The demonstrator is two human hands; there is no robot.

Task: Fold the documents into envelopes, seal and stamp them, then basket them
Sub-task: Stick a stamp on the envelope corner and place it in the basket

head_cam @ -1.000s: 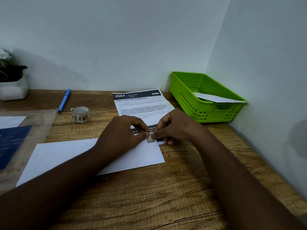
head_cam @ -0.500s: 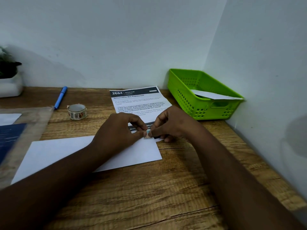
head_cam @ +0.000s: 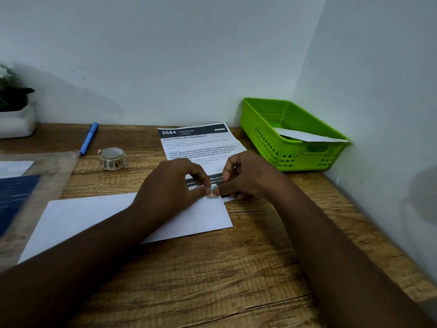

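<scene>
A white envelope [head_cam: 82, 216] lies flat on the wooden desk in front of me. At its far right corner sits a small stamp [head_cam: 212, 192]. My left hand [head_cam: 172, 185] and my right hand [head_cam: 248, 176] meet over that corner, and the fingertips of both pinch the stamp's edges. A printed document [head_cam: 198, 143] headed 2684 lies just behind the hands, partly covered by them. The green basket [head_cam: 290, 157] stands at the back right against the wall, with one white envelope [head_cam: 305, 136] inside.
A roll of patterned stamp tape [head_cam: 111, 159] and a blue pen [head_cam: 89, 138] lie at the back left. A clear sleeve with dark and white papers [head_cam: 21, 192] covers the left edge. A white plant pot [head_cam: 16, 121] stands far left. Walls close the back and right.
Both hands stay pinched at the envelope's far right corner with the stamp. My view has shifted slightly, so everything sits a little to the left in the frame.
</scene>
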